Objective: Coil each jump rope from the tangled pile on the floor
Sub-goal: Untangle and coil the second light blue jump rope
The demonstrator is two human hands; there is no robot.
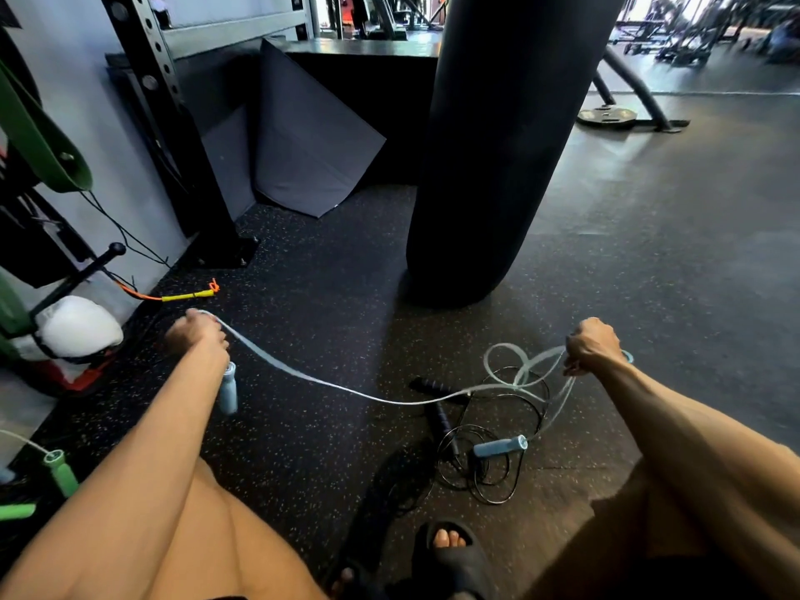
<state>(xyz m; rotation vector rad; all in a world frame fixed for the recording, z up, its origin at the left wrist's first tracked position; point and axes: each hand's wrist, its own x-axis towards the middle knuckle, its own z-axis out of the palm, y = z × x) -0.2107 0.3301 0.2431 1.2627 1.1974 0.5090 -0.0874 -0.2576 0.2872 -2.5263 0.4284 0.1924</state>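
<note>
A pale blue jump rope (329,385) is stretched between my two hands above the floor. My left hand (197,333) is shut on its cord, and one blue handle (228,389) hangs just below that hand. My right hand (591,346) grips loops of the same cord. The second blue handle (500,447) dangles lower, over a black jump rope (489,465) that lies tangled on the floor with its black handles (435,388) beside it.
A black punching bag (498,145) hangs just ahead. A yellow-and-orange rope (186,295) lies by the wall at left, near a white glove (78,324). Green rope handles (60,472) lie at lower left. A rack post (173,123) and a grey mat (311,140) stand behind.
</note>
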